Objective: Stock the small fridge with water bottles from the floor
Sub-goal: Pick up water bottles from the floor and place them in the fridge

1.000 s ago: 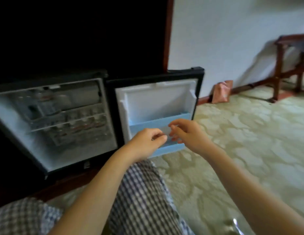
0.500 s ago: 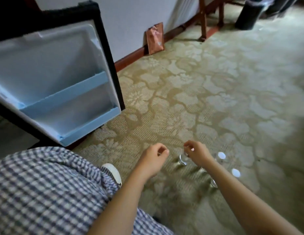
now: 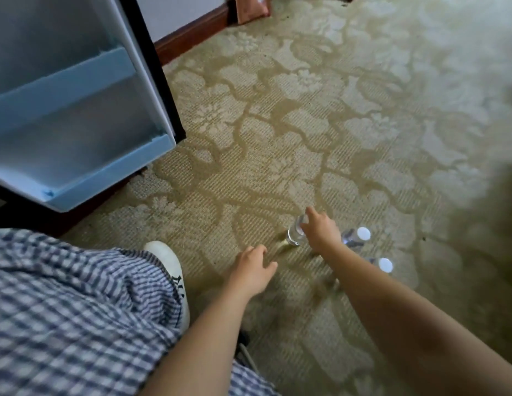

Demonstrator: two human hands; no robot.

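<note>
Three clear water bottles stand on the patterned carpet. My right hand (image 3: 319,228) closes over the top of the nearest bottle (image 3: 295,236), which stays upright on the floor. Two more bottles with white caps, one (image 3: 356,237) and another (image 3: 383,264), stand just right of my right forearm. My left hand (image 3: 253,271) hovers low over the carpet, left of the gripped bottle, fingers loosely apart and holding nothing. The open fridge door (image 3: 77,104) with its pale blue shelves fills the upper left; the fridge interior is out of view.
My checked trouser leg (image 3: 77,310) and white shoe (image 3: 170,270) fill the lower left. A pinkish packet (image 3: 252,8) leans against the dark wooden skirting at the top. Carpet stretches out to the right.
The view swung from the fridge door down to the floor. Both hands left the door shelf and dropped to the bottles; my right hand now covers the nearest bottle's top.
</note>
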